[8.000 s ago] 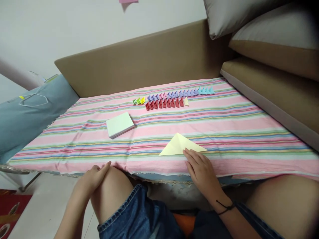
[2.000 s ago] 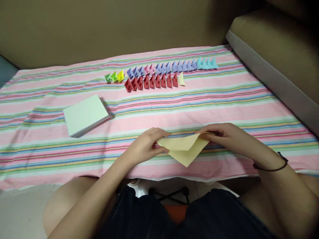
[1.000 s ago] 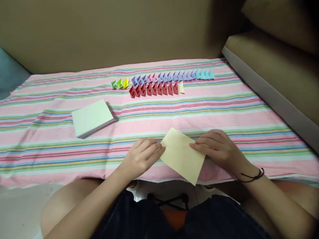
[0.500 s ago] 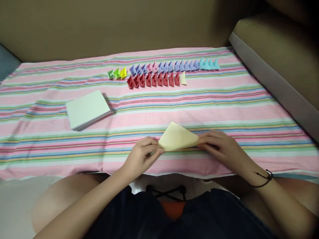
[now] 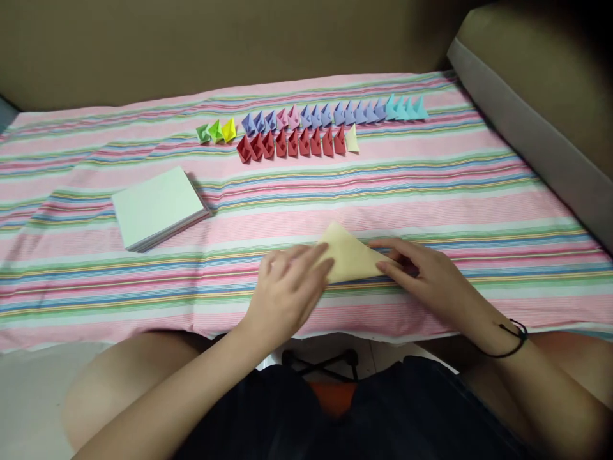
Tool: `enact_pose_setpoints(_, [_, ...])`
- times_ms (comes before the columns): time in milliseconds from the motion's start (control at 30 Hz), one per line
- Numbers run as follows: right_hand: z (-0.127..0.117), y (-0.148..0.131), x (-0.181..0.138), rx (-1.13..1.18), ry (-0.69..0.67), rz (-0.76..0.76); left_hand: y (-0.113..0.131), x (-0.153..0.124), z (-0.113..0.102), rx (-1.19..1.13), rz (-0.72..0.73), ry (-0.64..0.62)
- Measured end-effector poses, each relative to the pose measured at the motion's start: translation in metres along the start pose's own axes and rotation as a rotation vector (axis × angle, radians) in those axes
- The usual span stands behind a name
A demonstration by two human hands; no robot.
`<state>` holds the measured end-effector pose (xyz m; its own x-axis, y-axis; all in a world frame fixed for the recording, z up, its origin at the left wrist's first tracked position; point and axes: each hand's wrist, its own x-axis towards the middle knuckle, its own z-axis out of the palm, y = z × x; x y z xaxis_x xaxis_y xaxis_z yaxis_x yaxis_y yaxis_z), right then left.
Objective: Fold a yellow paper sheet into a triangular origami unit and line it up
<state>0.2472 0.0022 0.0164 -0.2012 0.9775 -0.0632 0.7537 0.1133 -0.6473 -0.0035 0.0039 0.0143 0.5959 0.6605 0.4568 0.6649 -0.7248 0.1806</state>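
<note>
Possibly risked a crooked crease from slipping layers, but pinched the folded yellow sheet (image 5: pixel 355 255), right of the paper stack (image 5: pixel 156 204), in the right hand (image 5: pixel 428 271) by the corner farther from that stack, and covered the nearer with a blurred left hand (image 5: pixel 281 291) of indiscernible grip.

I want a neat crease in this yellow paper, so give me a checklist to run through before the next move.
1. Yellow paper folded over: ok, it shows as a triangle with its peak pointing away from the person.
2. Right end steadied: ok, the right hand has its thumb there.
3. Left hand pressing firmly: cannot tell, it is blurred over the left end.
4. Both ends visible: not ok, fingers cover the left one.
5. Paper stack clear of the hands: ok, it sits apart on the left.
6. Red paper boats clear: ok, their row stands beyond the paper.
</note>
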Motion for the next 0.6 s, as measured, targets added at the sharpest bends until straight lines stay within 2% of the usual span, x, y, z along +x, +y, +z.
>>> enact_pose_setpoints(67, [0.001, 0.002, 0.0, -0.024, 0.006, -0.019, 0.005, 0.003, 0.005, 0.06, 0.127, -0.043])
enact_pose_setpoints(167, [0.004, 0.005, 0.001, -0.106, 0.088, -0.098, 0.007, 0.007, 0.014, 0.06, 0.124, -0.099])
enact_pose_setpoints(267, [0.008, 0.001, 0.002, -0.281, 0.242, -0.312, 0.004, 0.009, 0.02, 0.019, 0.1, -0.093])
enact_pose_setpoints(400, [0.013, -0.016, 0.004, -0.356, 0.267, -0.596, 0.002, 0.011, 0.019, -0.002, 0.131, 0.0])
enact_pose_setpoints(600, [0.013, -0.035, 0.003, -0.264, 0.363, -0.632, 0.006, 0.017, 0.002, -0.064, 0.097, 0.098])
